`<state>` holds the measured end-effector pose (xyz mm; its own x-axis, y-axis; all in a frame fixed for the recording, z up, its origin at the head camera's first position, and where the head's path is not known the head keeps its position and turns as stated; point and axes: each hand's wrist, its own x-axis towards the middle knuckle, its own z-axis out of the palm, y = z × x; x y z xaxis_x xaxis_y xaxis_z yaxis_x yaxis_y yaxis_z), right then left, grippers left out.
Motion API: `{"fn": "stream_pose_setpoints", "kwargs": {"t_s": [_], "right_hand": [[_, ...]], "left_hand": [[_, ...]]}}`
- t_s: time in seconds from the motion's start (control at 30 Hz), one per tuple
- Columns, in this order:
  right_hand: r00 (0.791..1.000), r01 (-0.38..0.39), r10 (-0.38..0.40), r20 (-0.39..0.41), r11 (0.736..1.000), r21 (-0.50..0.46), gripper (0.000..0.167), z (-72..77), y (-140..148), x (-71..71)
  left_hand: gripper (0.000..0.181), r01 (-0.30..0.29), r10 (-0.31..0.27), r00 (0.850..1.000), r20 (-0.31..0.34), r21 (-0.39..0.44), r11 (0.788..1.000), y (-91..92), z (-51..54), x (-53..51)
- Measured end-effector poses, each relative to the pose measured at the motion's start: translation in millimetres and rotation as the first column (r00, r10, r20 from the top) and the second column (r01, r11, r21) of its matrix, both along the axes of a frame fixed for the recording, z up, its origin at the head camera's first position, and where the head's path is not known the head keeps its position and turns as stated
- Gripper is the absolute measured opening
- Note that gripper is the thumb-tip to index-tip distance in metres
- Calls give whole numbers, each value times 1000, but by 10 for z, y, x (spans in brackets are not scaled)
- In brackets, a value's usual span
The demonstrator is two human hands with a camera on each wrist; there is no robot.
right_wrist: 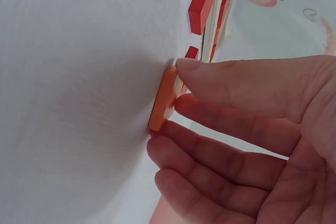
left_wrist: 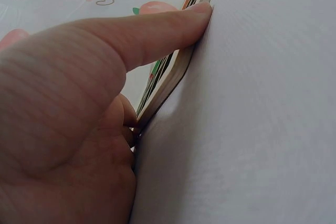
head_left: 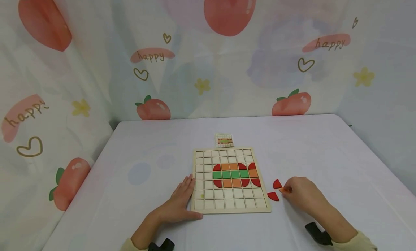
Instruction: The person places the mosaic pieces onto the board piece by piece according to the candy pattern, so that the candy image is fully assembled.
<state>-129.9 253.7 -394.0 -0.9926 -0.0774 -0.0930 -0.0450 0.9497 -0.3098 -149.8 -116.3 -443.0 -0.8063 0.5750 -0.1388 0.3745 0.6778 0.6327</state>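
A light wooden grid board lies on the table. Inside its cells sit green squares, orange squares and red quarter-round tiles, forming a fish-like pattern. My left hand rests at the board's lower left corner, fingers extended along the left side and thumb against the front edge. Right of the board, my right hand pinches an orange tile between thumb and fingers, at the tabletop. Two loose red quarter-round tiles lie between that hand and the board.
Behind the board's far edge is a small pattern card with a printed grid design. The table has a white cloth. A printed curtain hangs behind and at the left. Black wrist straps show at both forearms.
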Motion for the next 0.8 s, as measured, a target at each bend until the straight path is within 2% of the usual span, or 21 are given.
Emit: {"fn": "stream_pose_setpoints", "kwargs": {"t_s": [0.23,0.37,0.57,0.8], "right_hand": [[999,-45,45,-18,999,-16,4,-2,7,-41],[998,-56,55,-39,998,-31,2,52,-24,-86],[991,-110,105,-83,993,-51,6,153,-200,-158],[984,-159,151,-99,984,-79,6,193,-393,-202]], "left_hand": [[110,-1,1,1000,-4,3,1000,-5,-12,-6],[110,-2,2,1000,-1,-2,1000,-5,-17,0],[110,-3,3,1000,-1,-21,1000,-6,-16,-7],[110,3,-3,1000,-2,-5,1000,-8,-14,-9]]}}
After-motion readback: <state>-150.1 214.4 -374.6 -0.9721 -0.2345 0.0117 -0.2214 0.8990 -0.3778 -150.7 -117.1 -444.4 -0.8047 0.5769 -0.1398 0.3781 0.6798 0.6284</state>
